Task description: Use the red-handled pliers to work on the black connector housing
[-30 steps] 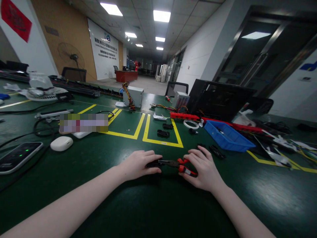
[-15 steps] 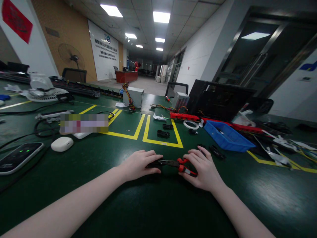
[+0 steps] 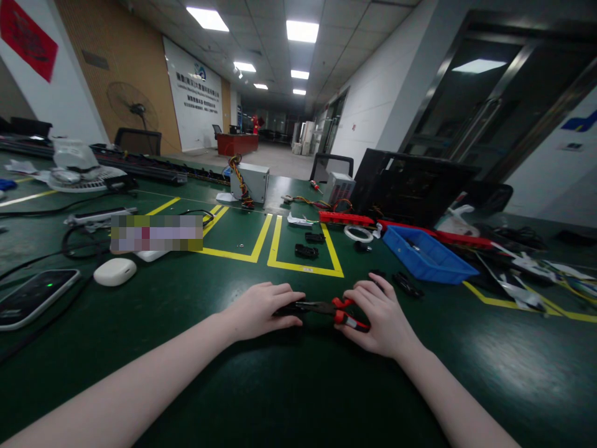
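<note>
On a green table [image 3: 298,386], red pliers [image 3: 330,308] meet a black piece [image 3: 290,308]

The pliers are at the near part of the table, between the two hands. Their handles are red and black, and their dark nose points left. The right hand [image 3: 380,317] is wrapped around the handles, which are spread a little apart. The left hand [image 3: 261,309] pinches the black piece between its thumb and fingers (most of it is hidden, so its shape is hard to see). The tip of the pliers is right at the black piece, but I cannot tell if it bites on it.

Just past the hands, two dark parts [image 3: 306,251] sit inside a shape made of yellow tape [image 3: 326,272]. Another dark part [image 3: 408,285] lies to the right of the right hand. Farther right is a blue tray [image 3: 433,267], with a white ring [image 3: 360,241] near its left end. A red strip [image 3: 347,218] lies behind the ring.

Off to the left are a round white case [image 3: 115,272] and a flat gadget [image 3: 37,300] with a green light. Farther back stands a metal box [image 3: 259,183] with colored wires [image 3: 237,171]. Way across the room are a red desk [image 3: 237,145] and a fan [image 3: 137,109].
</note>
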Available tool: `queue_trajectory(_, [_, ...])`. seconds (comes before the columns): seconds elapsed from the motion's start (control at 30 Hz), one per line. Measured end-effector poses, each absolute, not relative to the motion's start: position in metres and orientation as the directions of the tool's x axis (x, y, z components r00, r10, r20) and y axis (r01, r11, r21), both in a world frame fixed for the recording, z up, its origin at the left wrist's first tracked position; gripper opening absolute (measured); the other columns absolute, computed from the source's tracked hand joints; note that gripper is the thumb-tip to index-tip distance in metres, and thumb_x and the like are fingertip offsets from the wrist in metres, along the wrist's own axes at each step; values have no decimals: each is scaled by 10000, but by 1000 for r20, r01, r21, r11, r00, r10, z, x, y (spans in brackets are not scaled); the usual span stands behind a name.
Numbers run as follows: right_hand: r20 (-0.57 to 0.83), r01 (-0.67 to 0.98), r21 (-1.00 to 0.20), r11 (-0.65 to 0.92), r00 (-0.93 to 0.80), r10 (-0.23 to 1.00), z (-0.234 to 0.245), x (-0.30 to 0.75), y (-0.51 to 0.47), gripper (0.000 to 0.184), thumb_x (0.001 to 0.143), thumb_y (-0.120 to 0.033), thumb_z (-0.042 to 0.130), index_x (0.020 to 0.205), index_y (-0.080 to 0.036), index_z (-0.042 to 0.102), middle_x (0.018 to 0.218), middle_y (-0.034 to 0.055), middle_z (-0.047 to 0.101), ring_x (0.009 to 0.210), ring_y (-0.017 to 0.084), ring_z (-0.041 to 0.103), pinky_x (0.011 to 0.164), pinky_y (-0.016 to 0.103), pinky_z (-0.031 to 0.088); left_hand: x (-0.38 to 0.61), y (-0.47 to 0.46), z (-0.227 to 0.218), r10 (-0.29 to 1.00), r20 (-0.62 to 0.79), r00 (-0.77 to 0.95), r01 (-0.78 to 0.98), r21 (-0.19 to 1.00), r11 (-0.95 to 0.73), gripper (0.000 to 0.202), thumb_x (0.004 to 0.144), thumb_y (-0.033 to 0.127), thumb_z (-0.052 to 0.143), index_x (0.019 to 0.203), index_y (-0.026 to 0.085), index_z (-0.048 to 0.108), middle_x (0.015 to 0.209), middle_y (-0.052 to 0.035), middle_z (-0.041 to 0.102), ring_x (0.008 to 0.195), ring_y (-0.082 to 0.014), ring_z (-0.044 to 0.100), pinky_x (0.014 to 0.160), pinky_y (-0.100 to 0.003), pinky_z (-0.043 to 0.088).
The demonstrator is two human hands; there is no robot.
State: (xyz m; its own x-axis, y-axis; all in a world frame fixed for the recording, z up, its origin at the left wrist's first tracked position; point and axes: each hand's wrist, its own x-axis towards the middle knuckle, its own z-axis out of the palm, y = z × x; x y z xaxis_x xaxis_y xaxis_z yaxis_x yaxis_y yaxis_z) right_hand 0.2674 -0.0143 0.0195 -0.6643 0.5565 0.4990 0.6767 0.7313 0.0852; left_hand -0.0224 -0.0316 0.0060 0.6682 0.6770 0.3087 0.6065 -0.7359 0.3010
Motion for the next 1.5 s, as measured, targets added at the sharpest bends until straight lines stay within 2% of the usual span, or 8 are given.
queue_trajectory(0.4, [528, 646, 99, 757, -679, 511, 16, 268, -13, 374, 743, -455, 663, 990, -178, 623, 896, 89, 667, 922, 269, 607, 1029, 528, 345, -22, -31, 7, 662, 303, 686, 594, 294, -749, 417, 960, 436, 540, 1295, 188, 551, 1039, -60, 661, 894, -207, 643, 761, -311, 487])
queue_trajectory(0.53, [536, 646, 109, 756, -679, 502, 17, 268, -14, 379, 742, -445, 668, 987, -160, 623, 890, 97, 664, 919, 272, 610, 1029, 529, 344, -23, -31, 5, 669, 313, 674, 602, 293, -743, 464, 961, 433, 540, 1363, 211, 483, 1077, -60, 647, 891, -204, 641, 750, -307, 491])
queue_trajectory(0.67, [543, 650, 109, 752, -672, 503, 20, 267, -14, 357, 750, -445, 658, 973, -170, 622, 871, 86, 662, 897, 263, 610, 1017, 523, 359, -24, -31, 3, 641, 341, 688, 594, 242, -767, 521, 962, 391, 547, 1443, 284, 376, 1125, -52, 609, 863, -192, 632, 721, -294, 485])
queue_trajectory(0.83, [542, 650, 107, 752, -673, 504, 21, 267, -15, 355, 741, -444, 667, 959, -165, 634, 859, 90, 662, 892, 262, 609, 1020, 508, 355, -25, -29, 1, 615, 355, 704, 573, 226, -787, 481, 964, 380, 544, 1420, 289, 418, 1103, -51, 601, 837, -178, 627, 708, -278, 476])
queue_trajectory(1.13, [589, 686, 169, 708, -646, 486, 15, 267, -15, 392, 765, -470, 655, 1023, -176, 624, 938, 88, 694, 1017, 282, 604, 1082, 504, 263, -23, -31, 6, 659, 335, 674, 585, 304, -752, 454, 947, 400, 568, 1370, 257, 484, 1058, -45, 633, 847, -185, 643, 698, -269, 476])
queue_trajectory(1.5, [599, 675, 166, 719, -648, 470, 17, 267, -15, 352, 777, -459, 642, 1000, -188, 609, 893, 75, 681, 959, 265, 612, 1057, 500, 301, -23, -31, 4, 692, 322, 646, 604, 340, -721, 475, 949, 414, 561, 1371, 216, 473, 1081, -55, 644, 893, -202, 648, 745, -293, 491])
